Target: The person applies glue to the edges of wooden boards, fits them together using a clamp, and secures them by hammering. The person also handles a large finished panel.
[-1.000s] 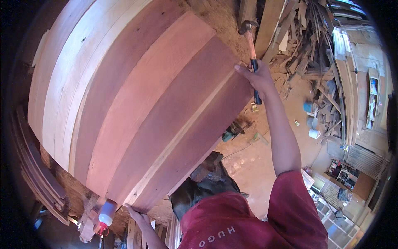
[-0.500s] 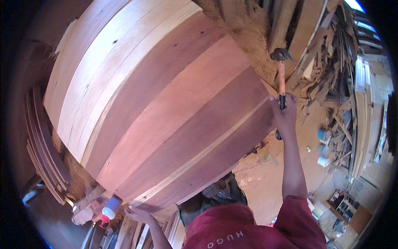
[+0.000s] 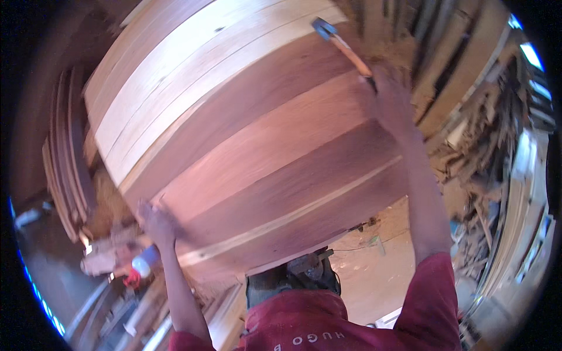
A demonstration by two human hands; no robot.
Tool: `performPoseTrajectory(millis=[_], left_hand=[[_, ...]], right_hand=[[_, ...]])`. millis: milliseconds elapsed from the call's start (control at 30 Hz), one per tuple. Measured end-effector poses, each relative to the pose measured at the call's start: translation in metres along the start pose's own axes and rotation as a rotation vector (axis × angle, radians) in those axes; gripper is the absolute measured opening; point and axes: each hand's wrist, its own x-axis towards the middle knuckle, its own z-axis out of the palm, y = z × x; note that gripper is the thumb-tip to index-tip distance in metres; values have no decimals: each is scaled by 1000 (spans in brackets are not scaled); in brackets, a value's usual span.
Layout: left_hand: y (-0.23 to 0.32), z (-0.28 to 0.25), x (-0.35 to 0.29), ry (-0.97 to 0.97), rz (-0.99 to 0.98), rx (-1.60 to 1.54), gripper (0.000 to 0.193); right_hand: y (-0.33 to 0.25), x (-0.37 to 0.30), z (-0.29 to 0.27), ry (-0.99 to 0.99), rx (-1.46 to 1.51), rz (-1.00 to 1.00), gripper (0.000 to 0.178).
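A wide wooden panel (image 3: 263, 137) of joined boards, pale at the far left and reddish brown nearer me, spreads out in front of me. My right hand (image 3: 391, 102) is closed around the dark grip of a hammer (image 3: 351, 57). The hammer's orange shaft slants up and left over the panel's far right part, its head near the pale boards. At the panel's left edge is my left hand (image 3: 157, 223), smeared by motion; its fingers cannot be made out, nor whether they grip the edge. Just below that hand lies a bottle (image 3: 145, 262) with a red cap.
Stacked long boards (image 3: 69, 158) stand at the left. On the right are a heap of wood offcuts (image 3: 477, 134) and tall leaning planks (image 3: 515, 199). Wood pieces (image 3: 149, 310) lie at the lower left, beneath the bottle.
My right hand has moved up and left with the hammer, which now tilts over the panel. My left hand has moved up along the panel's left edge. The view has also shifted.
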Motion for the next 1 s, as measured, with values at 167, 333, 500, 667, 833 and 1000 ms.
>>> performPoseTrajectory(millis=[167, 333, 500, 667, 833, 1000], left_hand=[[-4, 1, 5, -120, 29, 84, 60], [11, -22, -4, -74, -46, 39, 66], [2, -27, -19, -36, -25, -86, 70], [-2, -33, -16, -9, 9, -111, 69], [-20, -30, -6, -41, 72, -207, 63], [-62, -4, -4, 362, -35, -275, 59]], right_hand=[[18, -18, 12, -79, -133, -111, 42], [13, -21, 7, -154, -260, -94, 49], [2, -13, 9, -220, -271, -75, 51], [25, -9, 19, -223, -346, -117, 48], [6, -8, 10, -240, -360, -4, 45], [-26, 12, -4, -161, -24, -62, 29]])
